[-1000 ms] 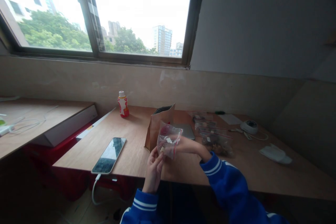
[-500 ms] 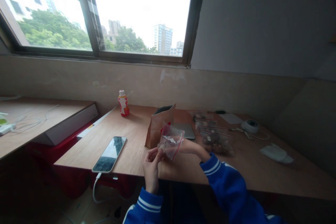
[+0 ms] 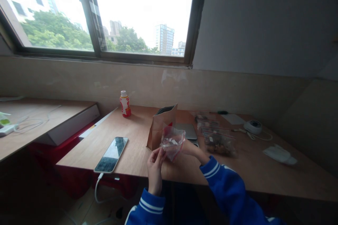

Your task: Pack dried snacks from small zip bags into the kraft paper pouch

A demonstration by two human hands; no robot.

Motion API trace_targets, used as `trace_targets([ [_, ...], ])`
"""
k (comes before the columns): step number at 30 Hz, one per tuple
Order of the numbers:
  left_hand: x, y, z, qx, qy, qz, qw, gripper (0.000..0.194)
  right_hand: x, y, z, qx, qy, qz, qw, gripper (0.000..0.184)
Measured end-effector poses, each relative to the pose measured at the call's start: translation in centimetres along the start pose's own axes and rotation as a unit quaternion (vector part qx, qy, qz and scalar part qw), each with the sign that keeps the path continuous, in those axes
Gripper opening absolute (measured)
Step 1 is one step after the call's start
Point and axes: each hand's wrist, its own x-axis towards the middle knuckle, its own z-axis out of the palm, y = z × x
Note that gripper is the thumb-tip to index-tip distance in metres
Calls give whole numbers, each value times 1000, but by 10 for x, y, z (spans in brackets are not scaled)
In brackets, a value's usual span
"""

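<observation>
Bag: a clear plastic zip bag [image 3: 173, 144] with a red seal, held in the air above the surface, in front of a brown paper bag [image 3: 158, 132]; on my feed its long axis runs nearly upright, the red seal slanting down its right side.
Left hand [image 3: 155, 168]: fingers [image 3: 159, 155] pressed together, pinching the bag's lower left edge.
Right hand [image 3: 191, 149]: behind the bag; I cannot tell how its fingers stand.
Surface: a light wooden surface [image 3: 79, 156] carries a black smartphone [image 3: 111, 154] and filled zip bags [image 3: 218, 143]; a red-and-white bottle [image 3: 125, 104] stands further back.
</observation>
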Motion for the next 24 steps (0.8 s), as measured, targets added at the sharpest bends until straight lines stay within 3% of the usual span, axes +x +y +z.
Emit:
trace_targets([
  [9, -3, -2, 6, -63, 28, -27, 997, 29, 0, 4, -4, -34, 37, -6, 999, 31],
  [15, -7, 1, 11, -104, 75, -49, 991, 1, -3, -12, -16, -33, 44, -18, 998, 30],
  [24, -9, 3, 15, -139, 65, -99, 983, 18, -15, -52, -55, -29, -58, 4, 998, 36],
])
